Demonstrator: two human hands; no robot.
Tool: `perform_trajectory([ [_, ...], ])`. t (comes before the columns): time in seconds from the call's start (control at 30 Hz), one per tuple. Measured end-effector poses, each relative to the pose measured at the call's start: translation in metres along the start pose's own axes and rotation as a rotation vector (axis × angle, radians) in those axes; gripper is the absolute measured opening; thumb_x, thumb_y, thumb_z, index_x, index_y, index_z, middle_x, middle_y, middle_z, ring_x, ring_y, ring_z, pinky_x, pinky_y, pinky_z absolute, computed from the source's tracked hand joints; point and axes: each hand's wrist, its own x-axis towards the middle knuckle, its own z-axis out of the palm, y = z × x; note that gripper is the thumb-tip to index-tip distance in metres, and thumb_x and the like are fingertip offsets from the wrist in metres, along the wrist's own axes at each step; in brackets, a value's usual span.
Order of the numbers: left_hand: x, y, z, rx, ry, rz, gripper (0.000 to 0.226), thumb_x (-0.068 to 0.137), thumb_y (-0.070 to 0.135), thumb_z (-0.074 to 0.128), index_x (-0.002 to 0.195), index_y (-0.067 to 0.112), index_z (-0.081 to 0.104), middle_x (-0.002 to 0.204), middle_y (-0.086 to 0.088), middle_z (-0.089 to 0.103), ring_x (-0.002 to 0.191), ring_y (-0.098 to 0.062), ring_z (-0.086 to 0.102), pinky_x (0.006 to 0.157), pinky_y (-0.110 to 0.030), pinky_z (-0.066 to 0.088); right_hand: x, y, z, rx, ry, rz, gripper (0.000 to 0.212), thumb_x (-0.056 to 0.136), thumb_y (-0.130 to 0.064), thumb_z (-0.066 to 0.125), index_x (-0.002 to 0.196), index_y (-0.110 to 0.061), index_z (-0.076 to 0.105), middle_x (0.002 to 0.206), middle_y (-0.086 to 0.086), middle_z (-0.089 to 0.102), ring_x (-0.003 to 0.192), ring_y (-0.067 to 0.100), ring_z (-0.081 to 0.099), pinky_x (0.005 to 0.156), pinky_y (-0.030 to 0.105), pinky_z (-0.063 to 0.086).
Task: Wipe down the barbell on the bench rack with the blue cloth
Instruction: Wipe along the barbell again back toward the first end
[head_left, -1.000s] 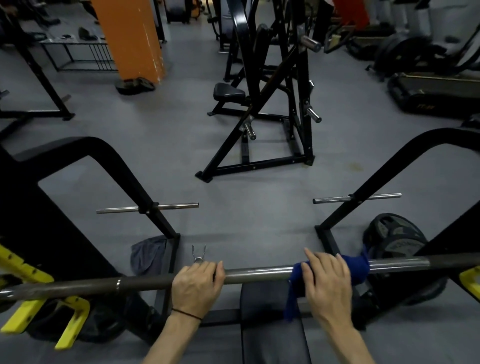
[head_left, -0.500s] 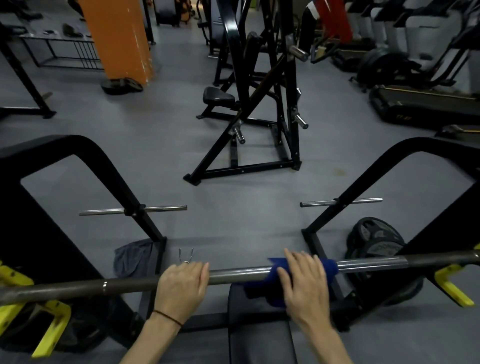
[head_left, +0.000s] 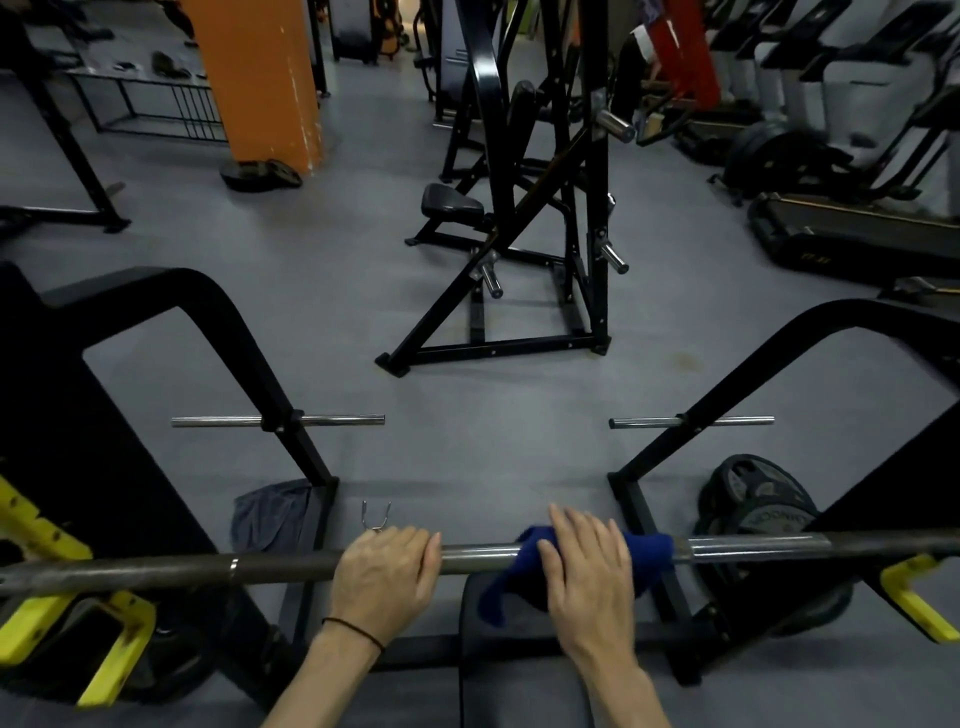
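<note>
Cloth (head_left: 652, 551) has slid toward 9 o'clock; right hand (head_left: 587, 577) presses it flat, left hand (head_left: 384, 577) grips bar (head_left: 156, 569). Advice: wrap fully, long strokes.

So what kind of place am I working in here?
Almost certainly a gym: a barbell on a bench rack, weight plates on the floor, and a treadmill behind.
</note>
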Motion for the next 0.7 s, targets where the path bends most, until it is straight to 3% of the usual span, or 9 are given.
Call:
perform_trajectory([
  [0.1,0.004,0.006,0.0,-0.008,0.017,-0.06,0.039,0.094,0.034,0.051,0.056,0.022,0.053,0.05,0.003,0.05,0.044,-0.021,0.048,0.047,-0.035,0.04,0.0,-0.038,0.013,0.006,0.044,0.132,0.065,0.109,-0.053,0.02,0.137,-0.018,0.066,0.136,0.003,0.066,0.128,0.029,0.059,0.121,0.053,0.022],
  [0.2,0.003,0.005,0.003,0.021,0.01,-0.04,0.041,0.097,0.034,0.047,0.058,0.023,0.057,0.052,0.002,0.054,0.045,-0.021,0.052,0.048,-0.033,0.042,-0.012,-0.076,0.023,0.043,-0.032,-0.065,0.06,0.11,-0.055,0.022,0.146,-0.024,0.057,0.147,-0.004,0.059,0.137,0.02,0.052,0.122,0.049,0.017],
  [0.27,0.001,0.002,0.004,0.024,0.002,-0.012,0.041,0.098,0.032,0.045,0.06,0.023,0.057,0.053,0.002,0.054,0.046,-0.02,0.052,0.048,-0.033,0.042,-0.01,-0.061,0.016,0.016,-0.086,-0.25,0.057,0.11,-0.055,0.025,0.151,-0.026,0.052,0.148,-0.003,0.058,0.138,0.02,0.051,0.12,0.046,0.022],
  [0.33,-0.001,-0.001,0.001,0.017,0.021,0.009,0.039,0.098,0.031,0.046,0.061,0.022,0.056,0.054,0.002,0.052,0.046,-0.021,0.05,0.047,-0.033,0.041,-0.005,-0.028,0.009,-0.012,-0.08,-0.313,0.056,0.11,-0.053,0.028,0.149,-0.023,0.054,0.143,0.003,0.062,0.132,0.025,0.057,0.117,0.041,0.028],
  [0.43,0.002,0.002,0.001,0.005,0.023,-0.014,0.04,0.098,0.031,0.046,0.06,0.022,0.055,0.053,0.003,0.05,0.045,-0.021,0.048,0.047,-0.034,0.039,0.004,0.011,-0.003,0.039,0.04,-0.024,0.06,0.11,-0.051,0.024,0.135,-0.016,0.067,0.131,0.006,0.068,0.125,0.031,0.061,0.121,0.039,0.022],
  [0.53,0.005,0.008,0.002,-0.014,0.034,-0.07,0.041,0.096,0.032,0.049,0.056,0.022,0.056,0.05,0.002,0.051,0.043,-0.021,0.047,0.047,-0.032,0.038,0.002,-0.021,0.01,0.045,0.097,0.195,0.059,0.108,-0.05,0.028,0.133,-0.015,0.068,0.137,0.007,0.066,0.13,0.032,0.058,0.125,0.046,0.013],
  [0.6,0.004,0.007,0.002,-0.018,0.043,-0.056,0.041,0.096,0.03,0.049,0.056,0.021,0.057,0.05,0.001,0.053,0.043,-0.022,0.049,0.046,-0.031,0.039,-0.009,-0.06,0.02,0.051,0.039,0.081,0.062,0.108,-0.054,0.026,0.143,-0.017,0.06,0.146,0.003,0.06,0.137,0.026,0.052,0.126,0.047,0.009],
  [0.7,0.001,0.005,0.002,-0.007,0.031,-0.012,0.039,0.098,0.029,0.047,0.061,0.021,0.057,0.054,0.001,0.055,0.047,-0.021,0.053,0.047,-0.034,0.042,-0.024,-0.077,0.021,0.026,-0.072,-0.203,0.064,0.107,-0.058,0.026,0.156,-0.02,0.044,0.155,-0.004,0.05,0.144,0.019,0.043,0.123,0.046,0.015],
])
